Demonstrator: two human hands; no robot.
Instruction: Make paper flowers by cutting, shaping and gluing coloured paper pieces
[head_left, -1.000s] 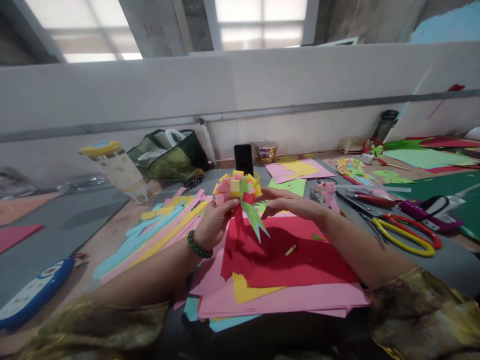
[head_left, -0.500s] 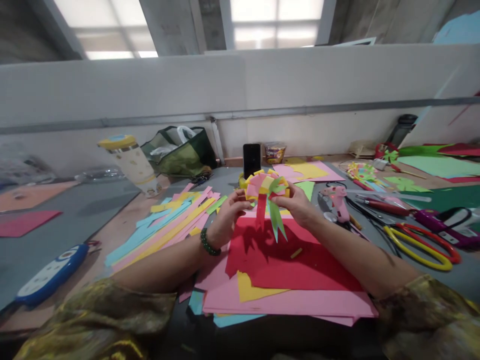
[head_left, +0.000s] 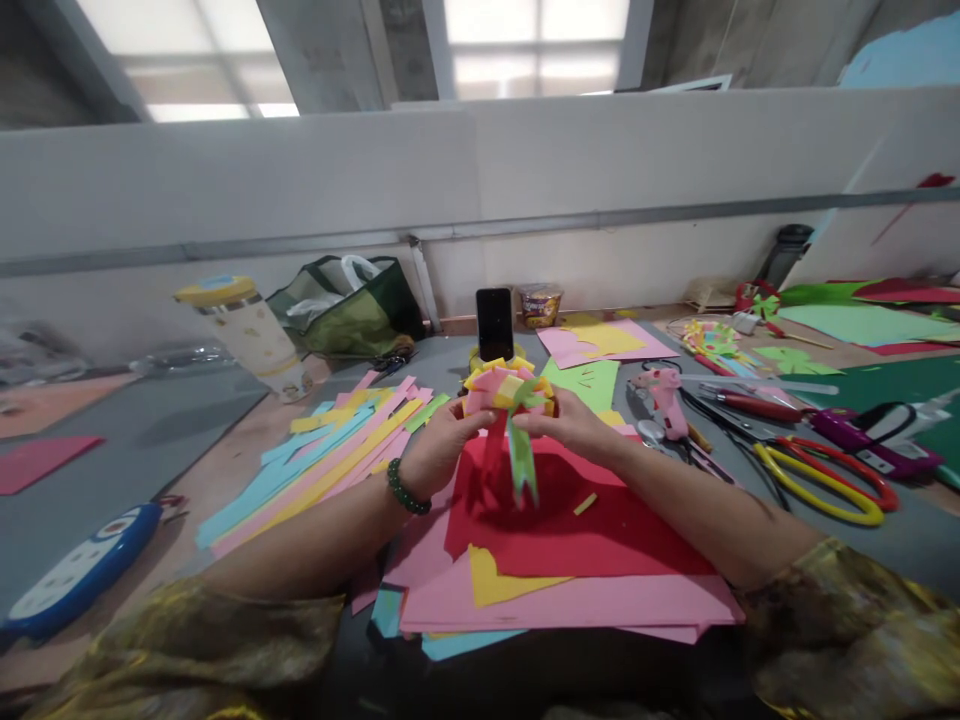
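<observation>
Pinching the rosette point(head_left: 504, 384) between the thumb and fingers of left hand point(head_left: 444, 440) and right hand point(head_left: 581, 428), above red paper point(head_left: 592, 530), with a bag point(head_left: 364, 325) holding white plastic point(head_left: 311, 308), a lidded tumbler point(head_left: 251, 338) and a snack cup point(head_left: 539, 308) farther back, the last two with contents hidden.

No readable words, lettering on the small cup point(head_left: 540, 307) too blurred to read, markings on the purple device point(head_left: 876, 446) illegible

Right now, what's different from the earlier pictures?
The paper rosette has shifted right and slightly lower. The right hand, first just beside it, has taken hold; the left hand still holds it. The phone, glue gun and scissors stayed put.
</observation>
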